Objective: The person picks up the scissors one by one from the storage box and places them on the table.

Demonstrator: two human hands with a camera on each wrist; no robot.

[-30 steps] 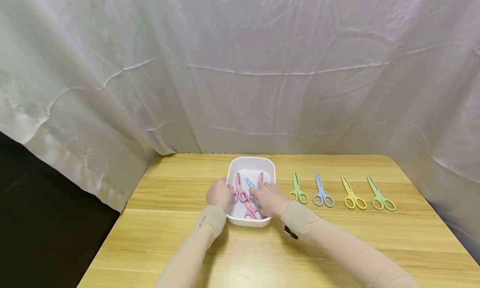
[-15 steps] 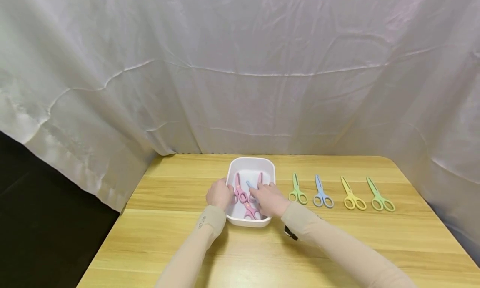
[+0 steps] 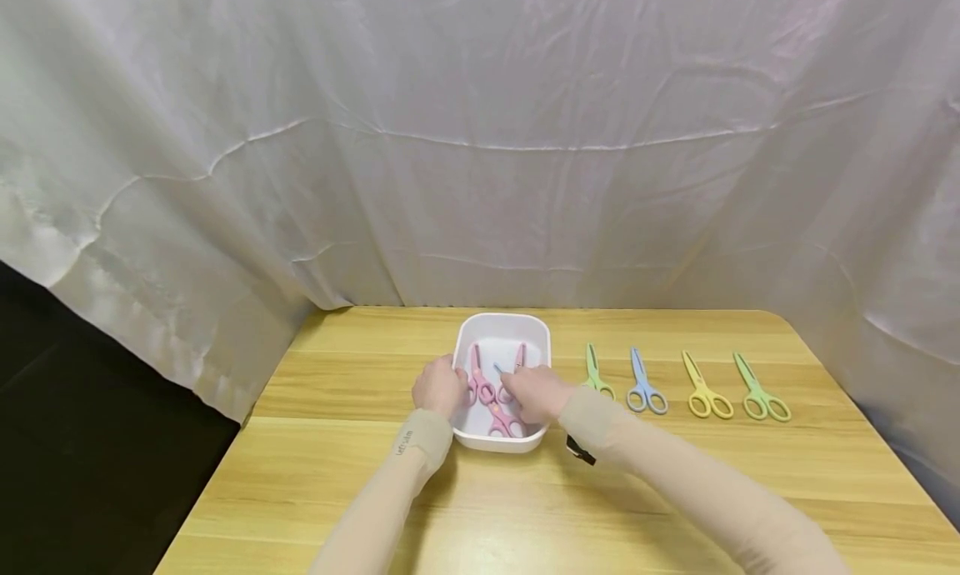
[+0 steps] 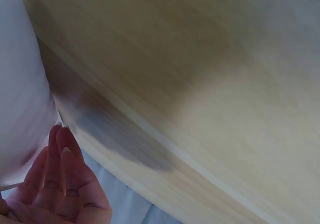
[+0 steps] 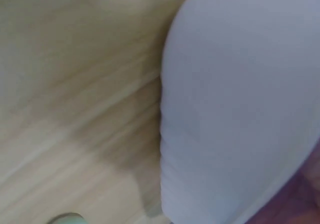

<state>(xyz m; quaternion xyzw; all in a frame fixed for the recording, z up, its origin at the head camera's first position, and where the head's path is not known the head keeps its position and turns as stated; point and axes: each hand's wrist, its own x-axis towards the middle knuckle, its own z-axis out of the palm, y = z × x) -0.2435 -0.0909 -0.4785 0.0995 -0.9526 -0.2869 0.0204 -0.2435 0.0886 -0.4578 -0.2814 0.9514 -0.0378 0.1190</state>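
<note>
In the head view a white plastic box point(image 3: 501, 444) stands on the wooden table. My left hand point(image 3: 440, 386) grips its left wall, thumb over the rim; the left wrist view has the fingers point(image 4: 75, 184) against the outside. Reaching in over the right wall, my right hand point(image 3: 536, 392) holds blue scissors point(image 3: 498, 367), of which only the tip shows. Around it lie pink scissors on the left point(image 3: 476, 360), at the near end point(image 3: 501, 421) and on the right point(image 3: 520, 355). The right wrist view mostly catches the box's outer wall point(image 5: 235, 99).
Right of the box, a row lies on the table point(image 3: 487, 508): light green scissors point(image 3: 592, 367), blue scissors point(image 3: 639, 371), yellow scissors point(image 3: 696, 375) and green scissors point(image 3: 750, 379). Behind the table hangs a pale curtain point(image 3: 487, 208).
My right hand has shifted slightly and now covers more of the blue scissors in the box. Its wrist has risen in view, partly hiding the light green handles. The left hand stays put.
</note>
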